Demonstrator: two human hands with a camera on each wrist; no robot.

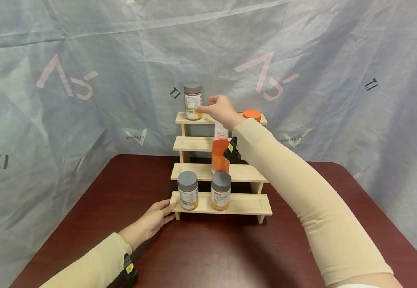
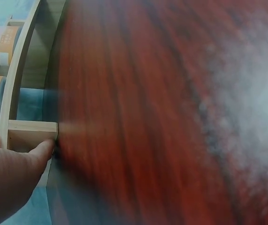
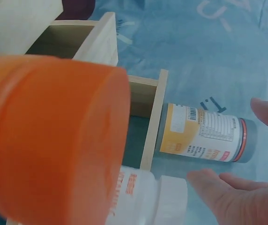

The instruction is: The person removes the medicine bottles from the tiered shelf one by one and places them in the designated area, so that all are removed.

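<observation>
A wooden four-step display rack [image 1: 248,204] stands on the table. My left hand [image 1: 152,221] grips the left end of its lowest step, the thumb against the short leg [image 2: 33,133] in the left wrist view. Up at the top step, my right hand [image 1: 222,111] is beside a grey-lidded jar [image 1: 193,104] with a white and yellow label. In the right wrist view, spread fingers [image 3: 206,185] show near that jar's lid with a gap between. Below my right hand stand a white bottle [image 1: 221,132] and an orange bottle [image 1: 220,157], partly hidden by the wrist.
Two more grey-lidded jars, the left one [image 1: 188,192] and the right one [image 1: 221,193], stand on the lowest step. An orange lid [image 1: 252,115] shows at the top step's right, behind my forearm. A grey printed sheet [image 1: 140,80] hangs behind the dark red table [image 1: 208,248].
</observation>
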